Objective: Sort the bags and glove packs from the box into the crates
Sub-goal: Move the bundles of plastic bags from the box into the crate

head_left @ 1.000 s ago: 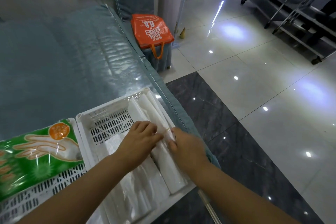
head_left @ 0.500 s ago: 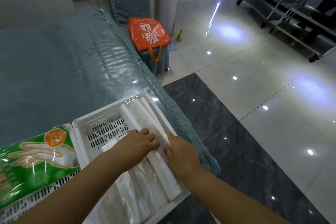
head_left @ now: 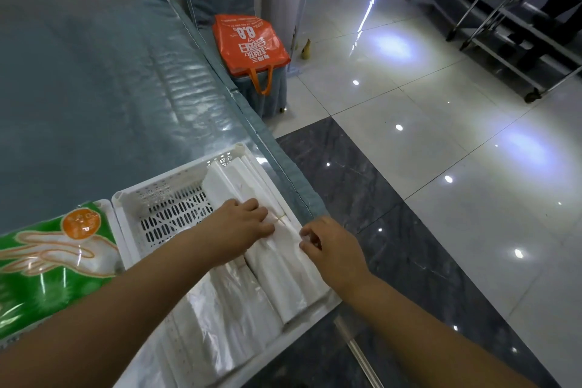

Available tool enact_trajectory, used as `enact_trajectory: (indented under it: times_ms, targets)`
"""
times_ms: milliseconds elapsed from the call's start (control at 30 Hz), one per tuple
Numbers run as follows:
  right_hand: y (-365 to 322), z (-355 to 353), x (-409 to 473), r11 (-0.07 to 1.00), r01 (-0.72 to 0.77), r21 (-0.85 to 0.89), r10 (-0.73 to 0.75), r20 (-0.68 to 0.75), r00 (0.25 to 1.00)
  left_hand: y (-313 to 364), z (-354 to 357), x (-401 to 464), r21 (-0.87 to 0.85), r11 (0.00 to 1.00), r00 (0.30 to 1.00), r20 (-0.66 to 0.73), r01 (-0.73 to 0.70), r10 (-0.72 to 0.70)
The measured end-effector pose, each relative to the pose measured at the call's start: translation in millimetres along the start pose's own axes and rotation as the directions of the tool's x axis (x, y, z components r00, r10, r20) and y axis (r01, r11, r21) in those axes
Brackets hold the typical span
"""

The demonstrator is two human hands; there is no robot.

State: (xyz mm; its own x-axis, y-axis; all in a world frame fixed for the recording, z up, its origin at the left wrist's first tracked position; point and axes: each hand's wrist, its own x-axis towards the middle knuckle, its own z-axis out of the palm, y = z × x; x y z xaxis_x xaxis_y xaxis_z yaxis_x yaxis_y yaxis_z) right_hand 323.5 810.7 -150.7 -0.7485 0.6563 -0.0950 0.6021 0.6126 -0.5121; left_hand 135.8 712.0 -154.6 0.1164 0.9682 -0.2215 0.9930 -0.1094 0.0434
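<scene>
A table (head_left: 94,98) under a clear plastic cover carries a white perforated crate (head_left: 163,195) at its near right corner, holding folded white bag bundles (head_left: 277,274) laid lengthwise along its right side. A green glove pack (head_left: 47,268) lies in the adjoining crate to the left. The left hand (head_left: 239,230) presses flat, fingers extended, on the rightmost bundle; the right hand (head_left: 333,249), just beside it, loosely curled, hovers at the bundle's right edge, contact unclear.
</scene>
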Motion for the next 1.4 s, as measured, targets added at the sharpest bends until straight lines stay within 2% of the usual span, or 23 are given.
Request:
enact_trajectory:
  times_ms: [133,233,300,400,467,600,800,933,1033,1167,1300,1400]
  targets:
    - [-5.6,4.0,-2.3,0.999,0.016,-0.052,-0.016,0.003,1.000,-3.9,-4.9,4.3,0.033,0.999,0.998,0.067,-0.002,0.000]
    - [-17.8,9.0,-5.7,0.982,0.144,-0.122,-0.152,-0.056,0.987,2.1,-4.1,7.8,0.022,1.000,0.995,0.095,-0.009,0.006]
    - [-26.3,13.0,-9.7,0.957,0.214,-0.198,-0.230,-0.064,0.971,2.6,-1.0,4.2,-0.026,0.999,0.999,0.026,0.019,-0.018]
    - [-30.3,19.7,-14.3,0.911,0.245,-0.330,-0.258,0.004,0.966,-1.8,2.0,-14.8,-0.119,0.988,0.973,-0.196,0.095,-0.117]
    - [-29.1,21.7,-15.8,0.906,0.226,-0.358,-0.244,-0.007,0.970,-1.6,4.6,-29.7,-0.137,0.988,0.966,-0.234,0.077,-0.107]
    - [-31.8,24.7,-20.8,0.909,0.210,-0.360,-0.228,-0.008,0.974,10.0,23.6,-52.0,-0.078,0.995,0.994,-0.098,-0.058,0.050]
    - [-38.1,28.1,-23.8,0.864,0.201,-0.462,-0.237,-0.020,0.971,13.3,17.4,-48.7,0.039,0.994,0.992,-0.067,-0.106,0.108]
    - [-45.5,31.9,-28.1,0.889,0.166,-0.427,-0.175,0.020,0.984,12.0,19.9,-46.6,-0.010,0.998,0.998,-0.004,-0.067,0.067]
    - [-47.0,36.6,-33.1,0.898,0.177,-0.403,-0.184,0.020,0.983,7.2,15.1,-45.4,-0.054,0.997,0.997,0.053,-0.056,0.059]
    - [-46.5,34.7,-32.5,0.899,0.147,-0.413,-0.164,-0.006,0.986,5.2,11.6,-42.0,-0.053,0.998,0.999,0.006,-0.044,0.045]
    - [-45.3,33.0,-33.3,0.842,0.172,-0.511,-0.241,-0.071,0.968,11.4,16.6,-39.4,-0.073,0.997,0.998,-0.067,0.010,-0.015]
    - [-40.6,35.3,-33.9,0.836,0.206,-0.509,-0.308,-0.124,0.943,8.7,20.5,-50.9,-0.142,0.983,0.977,-0.160,0.115,-0.138]
